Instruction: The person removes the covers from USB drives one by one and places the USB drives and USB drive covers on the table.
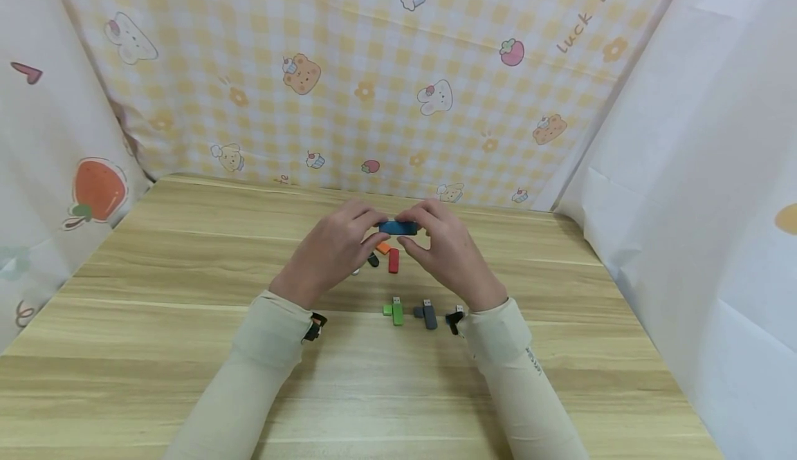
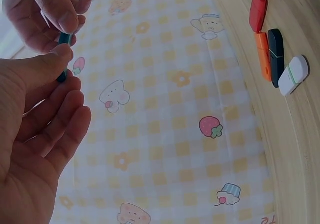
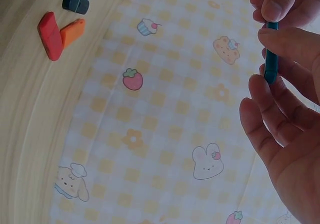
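Observation:
A blue USB flash drive (image 1: 397, 227) is held level above the far part of the table, one end in each hand. My left hand (image 1: 330, 249) pinches its left end between thumb and fingers. At the other end, my right hand (image 1: 453, 256) grips it the same way. Seen from the right wrist, the drive's teal-blue body (image 3: 271, 59) looks narrow, and its connector does not show. Fingertips cover parts of both ends. Below the hands lie a red flash drive (image 1: 394, 261), an orange one (image 1: 382, 247), a black one (image 1: 373, 260) and a white one (image 2: 294, 75).
Nearer me, a green flash drive (image 1: 398, 313) and a dark grey one (image 1: 429, 315) lie with bare plugs, caps beside them. Another metal plug (image 1: 459, 308) shows by the right wrist, its body largely hidden. A checked curtain (image 1: 373, 121) hangs behind the wooden table (image 1: 156, 377).

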A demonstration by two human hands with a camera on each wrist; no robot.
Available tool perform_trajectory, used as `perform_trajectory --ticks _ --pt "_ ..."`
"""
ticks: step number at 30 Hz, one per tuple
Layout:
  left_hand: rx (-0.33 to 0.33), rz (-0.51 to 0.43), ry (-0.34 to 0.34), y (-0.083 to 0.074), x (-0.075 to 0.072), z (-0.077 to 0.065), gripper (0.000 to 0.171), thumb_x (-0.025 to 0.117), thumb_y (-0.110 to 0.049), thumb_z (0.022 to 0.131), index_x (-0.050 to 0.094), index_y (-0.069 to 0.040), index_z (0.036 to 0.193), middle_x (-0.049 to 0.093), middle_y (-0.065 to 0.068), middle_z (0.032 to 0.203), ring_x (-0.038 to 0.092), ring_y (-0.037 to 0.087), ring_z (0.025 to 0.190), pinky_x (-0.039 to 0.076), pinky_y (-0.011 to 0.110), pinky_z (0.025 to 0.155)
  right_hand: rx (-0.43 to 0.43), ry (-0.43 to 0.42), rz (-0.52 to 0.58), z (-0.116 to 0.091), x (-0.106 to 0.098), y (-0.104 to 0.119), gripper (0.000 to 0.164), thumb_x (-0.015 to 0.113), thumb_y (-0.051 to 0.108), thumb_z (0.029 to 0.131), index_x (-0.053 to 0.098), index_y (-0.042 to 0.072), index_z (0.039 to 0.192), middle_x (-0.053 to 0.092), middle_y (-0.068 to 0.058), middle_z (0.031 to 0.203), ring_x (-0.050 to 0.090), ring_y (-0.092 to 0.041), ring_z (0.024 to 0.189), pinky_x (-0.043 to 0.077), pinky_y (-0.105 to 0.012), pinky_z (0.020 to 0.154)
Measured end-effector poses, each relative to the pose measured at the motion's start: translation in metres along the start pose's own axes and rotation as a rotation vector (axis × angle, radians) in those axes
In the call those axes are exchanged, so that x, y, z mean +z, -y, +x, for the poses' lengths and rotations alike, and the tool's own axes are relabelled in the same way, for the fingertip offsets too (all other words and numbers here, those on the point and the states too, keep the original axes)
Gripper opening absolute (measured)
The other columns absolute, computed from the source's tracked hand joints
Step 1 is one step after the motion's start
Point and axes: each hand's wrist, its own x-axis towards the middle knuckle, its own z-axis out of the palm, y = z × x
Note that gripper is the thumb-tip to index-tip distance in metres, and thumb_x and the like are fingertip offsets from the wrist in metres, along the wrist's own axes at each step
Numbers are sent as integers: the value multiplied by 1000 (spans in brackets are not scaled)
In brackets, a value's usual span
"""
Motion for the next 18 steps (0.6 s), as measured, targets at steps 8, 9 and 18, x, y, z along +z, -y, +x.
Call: perform_trajectory --ticks 8,9,18 --pt "3 -16 -5 0 -2 0 27 85 -17 95 79 3 112 77 13 104 70 24 93 67 33 83 -7 -10 -5 0 1 1 26 86 7 93 76 2 116 70 -11 114 69 -23 99 65 -39 90" --pt "2 -19 -7 0 -2 0 26 85 -17 95 79 3 112 77 13 104 70 24 93 67 33 83 -7 -10 -1 0 1 1 26 86 6 93 76 2 116 70 -11 114 69 -23 99 65 -40 90" --pt "6 -33 -25 0 -3 0 26 85 -16 95 79 3 112 78 13 104 72 24 93 67 32 83 -17 -15 17 -1 0 -1 25 85 7 93 76 2 116 70 -10 114 70 -21 97 65 -38 85"
